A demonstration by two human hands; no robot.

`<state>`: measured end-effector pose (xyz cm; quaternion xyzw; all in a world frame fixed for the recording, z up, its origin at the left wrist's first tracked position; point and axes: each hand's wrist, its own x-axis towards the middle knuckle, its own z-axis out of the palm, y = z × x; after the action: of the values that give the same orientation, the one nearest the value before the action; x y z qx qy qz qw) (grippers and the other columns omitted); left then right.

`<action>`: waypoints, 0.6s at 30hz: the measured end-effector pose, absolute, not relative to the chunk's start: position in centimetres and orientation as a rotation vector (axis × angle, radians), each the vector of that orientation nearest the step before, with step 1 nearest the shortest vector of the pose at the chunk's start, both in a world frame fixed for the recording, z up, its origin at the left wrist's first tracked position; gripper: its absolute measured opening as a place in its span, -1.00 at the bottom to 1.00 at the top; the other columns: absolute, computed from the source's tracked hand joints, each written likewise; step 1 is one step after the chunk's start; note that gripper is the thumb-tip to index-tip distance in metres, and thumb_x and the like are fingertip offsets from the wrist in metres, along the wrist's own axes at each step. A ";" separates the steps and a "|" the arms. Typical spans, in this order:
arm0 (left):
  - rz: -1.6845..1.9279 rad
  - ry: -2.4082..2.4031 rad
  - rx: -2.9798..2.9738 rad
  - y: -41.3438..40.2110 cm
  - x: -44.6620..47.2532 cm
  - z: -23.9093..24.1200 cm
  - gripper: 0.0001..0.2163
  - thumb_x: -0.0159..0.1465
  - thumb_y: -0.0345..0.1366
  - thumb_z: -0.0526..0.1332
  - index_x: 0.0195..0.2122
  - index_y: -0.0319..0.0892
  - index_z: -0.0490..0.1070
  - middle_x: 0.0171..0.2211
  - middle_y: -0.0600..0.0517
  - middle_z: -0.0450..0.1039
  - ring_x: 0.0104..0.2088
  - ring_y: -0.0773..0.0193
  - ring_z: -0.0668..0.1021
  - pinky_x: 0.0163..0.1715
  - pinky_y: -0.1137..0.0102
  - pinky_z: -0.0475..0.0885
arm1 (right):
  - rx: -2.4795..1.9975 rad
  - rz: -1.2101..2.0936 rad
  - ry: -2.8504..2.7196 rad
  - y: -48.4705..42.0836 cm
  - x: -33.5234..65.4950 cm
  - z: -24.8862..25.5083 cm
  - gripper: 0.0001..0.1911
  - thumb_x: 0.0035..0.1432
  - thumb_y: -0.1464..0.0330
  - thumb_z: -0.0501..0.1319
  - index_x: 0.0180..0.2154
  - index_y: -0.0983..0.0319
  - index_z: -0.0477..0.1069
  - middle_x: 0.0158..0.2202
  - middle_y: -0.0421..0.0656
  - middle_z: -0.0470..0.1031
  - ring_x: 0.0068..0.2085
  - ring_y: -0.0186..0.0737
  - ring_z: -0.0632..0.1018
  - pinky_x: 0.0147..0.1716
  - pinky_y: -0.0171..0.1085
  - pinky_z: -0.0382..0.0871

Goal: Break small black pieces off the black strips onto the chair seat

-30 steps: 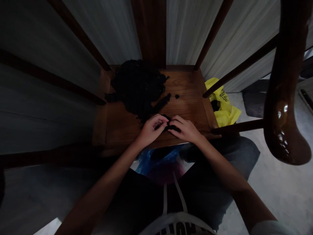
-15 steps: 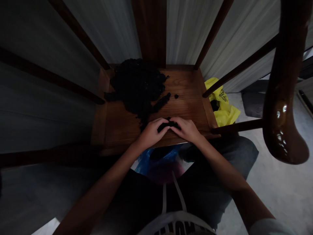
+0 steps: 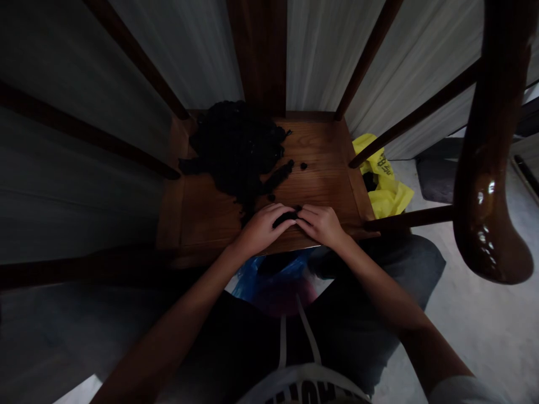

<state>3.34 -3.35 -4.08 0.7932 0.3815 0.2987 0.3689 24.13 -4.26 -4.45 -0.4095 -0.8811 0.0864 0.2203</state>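
My left hand (image 3: 263, 229) and my right hand (image 3: 320, 225) meet near the front of a varnished wooden chair seat (image 3: 315, 179). Between their fingers they press a small wad of black fibrous material (image 3: 285, 219), mostly hidden by my fingers. A large, shaggy heap of the same black stuff (image 3: 236, 151) covers the seat's back left. A thin black strip (image 3: 277, 178) reaches out from it, and a small black crumb (image 3: 303, 165) lies apart on the bare wood.
Dark wooden spindles (image 3: 370, 56) and a glossy curved chair arm (image 3: 490, 168) rise around the seat, with a pleated grey curtain (image 3: 320, 50) behind. A yellow plastic bag (image 3: 381, 179) lies right of the seat, and a blue plastic bag (image 3: 252, 280) sits below its front edge.
Both hands have shifted slightly toward me, carrying the black wad with them. Their fingers have moved apart a little, and a small black crumb now shows on the wood above my left hand.
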 end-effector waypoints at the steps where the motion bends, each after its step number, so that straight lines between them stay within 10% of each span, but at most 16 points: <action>1: 0.751 0.974 2.029 -3.3 3.3 -4.1 -0.80 0.33 -0.23 0.16 -0.07 -0.13 0.44 -0.15 -0.02 0.51 -0.09 0.18 0.53 -0.06 0.27 0.40 | -1.107 0.270 -2.441 -4.3 24.1 -4.3 -0.69 0.36 0.27 0.02 -0.34 0.25 0.43 -0.38 -0.13 0.43 -0.38 -0.29 0.43 -0.41 -0.31 0.18; 18: 1.013 1.117 2.163 -4.4 3.8 -5.1 -0.89 0.33 -0.30 0.17 -0.18 -0.16 0.45 -0.21 -0.03 0.49 -0.14 0.20 0.50 -0.07 0.24 0.40 | -1.245 0.716 -2.181 -4.3 23.0 -3.7 -0.84 0.20 0.42 0.12 -0.46 0.23 0.28 -0.47 -0.22 0.31 -0.40 -0.31 0.37 -0.40 -0.33 0.17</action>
<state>3.80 -4.41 -5.06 0.7943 0.4102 0.3721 0.2497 23.04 -4.30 -3.68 -0.4602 -0.8059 0.2648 0.2620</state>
